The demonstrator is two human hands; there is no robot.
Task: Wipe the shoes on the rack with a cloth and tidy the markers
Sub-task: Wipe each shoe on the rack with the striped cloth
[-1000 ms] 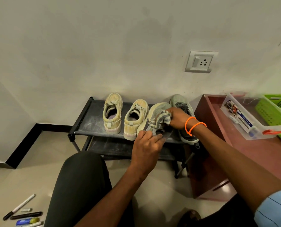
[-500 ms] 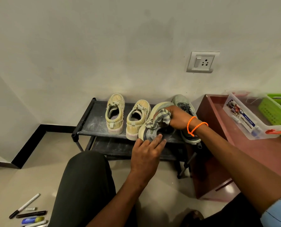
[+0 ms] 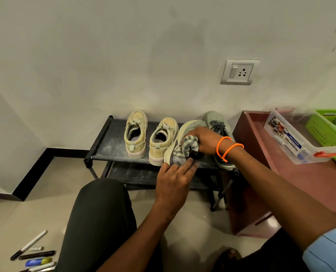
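A grey shoe [image 3: 184, 134] is tilted on its side at the rack's [image 3: 108, 142] front edge, at 3 o'clock from two beige shoes [image 3: 149, 138]. Its heel is held by the left hand [image 3: 173, 179], fingers curled. A striped cloth [image 3: 188, 147] is gripped and pressed on it by the right hand [image 3: 204, 139]. Markers [image 3: 33, 256] are seen on the floor at 8 o'clock.

Left grip [image 3: 173, 179] reaches forward, fingers apparently extended; right grip [image 3: 202, 141] curled tight.
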